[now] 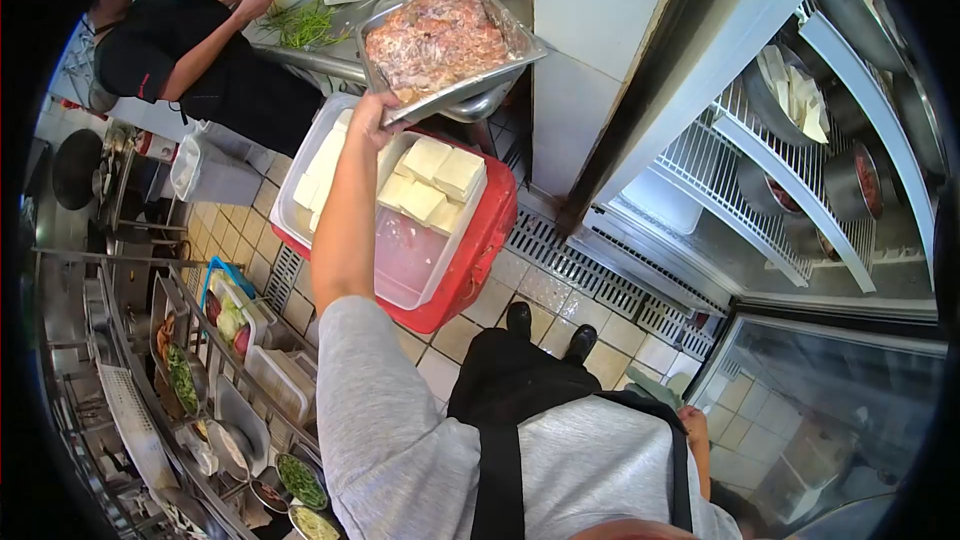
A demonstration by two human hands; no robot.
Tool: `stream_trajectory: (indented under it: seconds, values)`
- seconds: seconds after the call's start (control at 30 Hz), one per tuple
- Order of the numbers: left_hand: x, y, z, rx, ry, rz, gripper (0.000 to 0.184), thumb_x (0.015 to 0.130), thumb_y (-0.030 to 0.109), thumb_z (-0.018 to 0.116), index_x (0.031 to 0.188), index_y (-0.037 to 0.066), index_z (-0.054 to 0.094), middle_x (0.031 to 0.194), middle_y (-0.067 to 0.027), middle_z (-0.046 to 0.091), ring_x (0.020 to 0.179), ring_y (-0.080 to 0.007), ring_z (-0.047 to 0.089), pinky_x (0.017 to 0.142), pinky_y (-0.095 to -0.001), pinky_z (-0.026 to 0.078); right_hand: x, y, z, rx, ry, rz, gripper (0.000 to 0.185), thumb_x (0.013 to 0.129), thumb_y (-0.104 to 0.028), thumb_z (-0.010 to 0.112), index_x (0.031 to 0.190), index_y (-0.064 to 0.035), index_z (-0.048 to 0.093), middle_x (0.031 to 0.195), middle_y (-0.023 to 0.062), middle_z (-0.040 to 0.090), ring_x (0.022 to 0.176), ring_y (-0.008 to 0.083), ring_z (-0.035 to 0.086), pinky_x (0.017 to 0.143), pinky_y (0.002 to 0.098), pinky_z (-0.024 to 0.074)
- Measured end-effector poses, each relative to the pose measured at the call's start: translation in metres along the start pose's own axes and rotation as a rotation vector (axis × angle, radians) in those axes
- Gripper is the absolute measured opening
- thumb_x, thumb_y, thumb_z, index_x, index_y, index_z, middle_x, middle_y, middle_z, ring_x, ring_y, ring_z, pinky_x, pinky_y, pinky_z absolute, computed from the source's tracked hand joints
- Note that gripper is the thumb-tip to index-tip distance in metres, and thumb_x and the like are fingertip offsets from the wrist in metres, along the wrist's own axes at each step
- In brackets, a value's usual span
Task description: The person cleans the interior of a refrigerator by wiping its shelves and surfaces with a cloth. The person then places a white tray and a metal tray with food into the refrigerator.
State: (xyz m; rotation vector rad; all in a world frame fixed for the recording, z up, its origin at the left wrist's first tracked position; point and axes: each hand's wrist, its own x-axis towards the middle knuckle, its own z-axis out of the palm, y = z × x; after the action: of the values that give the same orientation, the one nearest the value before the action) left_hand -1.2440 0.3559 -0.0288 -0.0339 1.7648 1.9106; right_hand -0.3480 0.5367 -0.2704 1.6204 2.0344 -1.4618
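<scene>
My left hand (372,120) is closed on the near corner of a metal tray (437,103) heaped with raw, pinkish chopped meat (437,38). Plastic film lies along the tray's edges. Just under that arm is a clear plastic tub (415,270) with white tofu blocks (430,175) in it, set on a red crate (490,260). Down by my right side, my right hand (693,425) is closed at the end of a green cloth (653,386); its fingers are partly hidden. Beside it is a glass door (800,400).
An upright fridge stands open at right, with bowls on its wire shelves (745,165). A co-worker (190,65) handles green vegetables at the counter, upper left. A rack (220,340) of food containers stands at lower left. Drain grating (570,260) crosses the tiled floor.
</scene>
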Motion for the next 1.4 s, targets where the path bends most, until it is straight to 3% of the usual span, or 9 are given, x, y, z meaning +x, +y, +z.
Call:
stream_trajectory:
  seconds: [0.23, 0.33, 0.4, 0.57, 0.63, 0.73, 0.97, 1.23, 1.4]
  values:
    - [-0.12, -0.055, -0.046, -0.023, -0.03, 0.082, 0.053, 0.072, 0.003, 0.053, 0.124, 0.004, 0.042, 0.098, -0.0082, 0.052, 0.088, -0.0186, 0.052, 0.076, -0.0309, 0.047, -0.009, -0.053, -0.007, -0.347, 0.178, -0.002, 0.03, 0.082, -0.029, 0.052, 0.072, -0.0027, 0.063, 0.067, 0.016, 0.062, 0.066, 0.0282, 0.062, 0.06, 0.0385, 0.046]
    - [-0.209, -0.063, -0.065, 0.003, 0.003, -0.034, 0.031, 0.074, 0.004, 0.055, 0.104, 0.001, 0.049, 0.084, -0.0066, 0.057, 0.076, -0.0179, 0.059, 0.063, -0.036, 0.052, -0.002, -0.026, -0.002, -0.57, 0.059, 0.015, 0.042, 0.085, -0.041, 0.047, 0.077, -0.0033, 0.062, 0.077, 0.0203, 0.062, 0.076, 0.0388, 0.059, 0.066, 0.0467, 0.0449]
    - [-0.263, -0.065, -0.052, -0.026, 0.062, -0.052, 0.027, 0.07, 0.004, 0.055, 0.097, 0.0, 0.052, 0.086, -0.0091, 0.058, 0.078, -0.021, 0.06, 0.071, -0.0355, 0.051, -0.011, -0.045, 0.001, -0.515, 0.109, 0.028, 0.041, 0.084, -0.039, 0.047, 0.078, -0.0016, 0.062, 0.077, 0.0223, 0.061, 0.074, 0.0393, 0.059, 0.066, 0.0446, 0.045]
    - [-0.343, -0.096, -0.014, 0.122, 0.026, -0.231, 0.055, 0.063, 0.002, 0.053, 0.118, 0.0, 0.046, 0.098, -0.0095, 0.056, 0.089, -0.0222, 0.056, 0.077, -0.0317, 0.048, -0.024, -0.072, -0.012, -0.241, 0.021, 0.175, 0.034, 0.081, -0.036, 0.053, 0.082, -0.0034, 0.062, 0.081, 0.0212, 0.062, 0.08, 0.0376, 0.059, 0.072, 0.0421, 0.0463]
    - [-0.354, -0.109, 0.01, 0.208, -0.076, -0.331, 0.051, 0.064, 0.001, 0.052, 0.115, 0.0, 0.048, 0.096, -0.0093, 0.057, 0.086, -0.0218, 0.057, 0.076, -0.0315, 0.048, -0.023, -0.075, -0.011, -0.157, 0.033, 0.128, 0.031, 0.081, -0.034, 0.054, 0.082, -0.0036, 0.062, 0.081, 0.0207, 0.062, 0.08, 0.0375, 0.059, 0.071, 0.0424, 0.0464]
    - [-0.352, -0.16, 0.042, 0.263, -0.246, -0.386, 0.044, 0.065, -0.003, 0.049, 0.109, 0.002, 0.05, 0.09, -0.0084, 0.058, 0.079, -0.0213, 0.059, 0.073, -0.0315, 0.049, -0.015, -0.07, -0.001, -0.251, 0.073, 0.044, 0.031, 0.081, -0.033, 0.054, 0.082, -0.0038, 0.062, 0.081, 0.0206, 0.062, 0.08, 0.0377, 0.059, 0.072, 0.0431, 0.0464]
    - [-0.331, -0.26, 0.178, 0.226, -0.542, -0.651, 0.06, 0.065, -0.005, 0.048, 0.124, 0.002, 0.044, 0.102, -0.0109, 0.057, 0.089, -0.0213, 0.055, 0.08, -0.0305, 0.045, -0.03, -0.063, -0.02, -0.296, -0.019, 0.089, 0.03, 0.082, -0.034, 0.054, 0.083, -0.0055, 0.061, 0.081, 0.0193, 0.062, 0.079, 0.0374, 0.059, 0.071, 0.0457, 0.0459]
    - [-0.243, -0.375, 0.355, 0.3, -0.771, -0.34, 0.052, 0.065, -0.002, 0.05, 0.118, 0.003, 0.05, 0.088, -0.0062, 0.057, 0.076, -0.0167, 0.056, 0.07, -0.0272, 0.047, -0.066, -0.02, -0.001, -0.227, 0.119, 0.063, 0.025, 0.084, -0.03, 0.053, 0.08, -0.0064, 0.059, 0.075, 0.0191, 0.061, 0.074, 0.0378, 0.058, 0.066, 0.047, 0.0458]
    - [-0.198, -0.398, 0.448, 0.279, -0.696, -0.17, 0.057, 0.065, -0.005, 0.053, 0.121, 0.001, 0.047, 0.096, -0.0086, 0.059, 0.086, -0.0197, 0.055, 0.077, -0.0286, 0.044, -0.101, 0.025, 0.031, -0.177, 0.001, 0.183, 0.025, 0.085, -0.031, 0.052, 0.08, -0.0068, 0.059, 0.076, 0.02, 0.06, 0.072, 0.0401, 0.058, 0.062, 0.0494, 0.045]
